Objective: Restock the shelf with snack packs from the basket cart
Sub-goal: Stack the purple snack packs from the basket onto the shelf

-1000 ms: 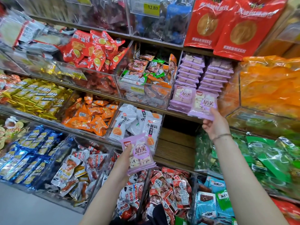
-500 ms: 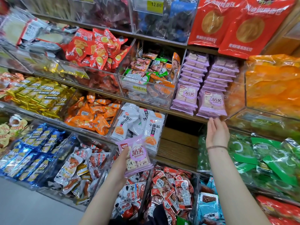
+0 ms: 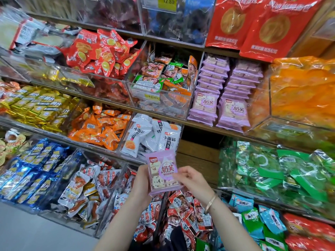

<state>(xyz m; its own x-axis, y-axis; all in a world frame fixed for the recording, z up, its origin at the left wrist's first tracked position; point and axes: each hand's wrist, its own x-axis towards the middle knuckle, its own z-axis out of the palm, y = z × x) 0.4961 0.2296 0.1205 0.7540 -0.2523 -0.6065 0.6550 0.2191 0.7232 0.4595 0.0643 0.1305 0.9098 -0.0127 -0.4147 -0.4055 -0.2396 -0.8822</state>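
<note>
- Left hand (image 3: 142,180) holds one purple snack pack (image 3: 162,173) from behind; its fingers are hidden.
- Right hand (image 3: 193,180) pinches that pack's right edge with curled fingers.
- Two stacks of matching packs (image 3: 233,110) stand side by side on the shelf (image 3: 197,127) above.

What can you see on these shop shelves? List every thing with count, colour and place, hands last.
Held snack pack: one, purple, centre foreground.
Shelf stacks: two, purple, middle shelf, side by side.
Large bags: two, red, top right.
White packs: several, white, centre bin.
Orange packs: many, orange, centre left.
Green packs: many, green, lower right.
Blue packs: many, blue, lower left.
Left hand: one, grips the held snack pack's left side.
Right hand: one, fingers pinch its right edge.
</note>
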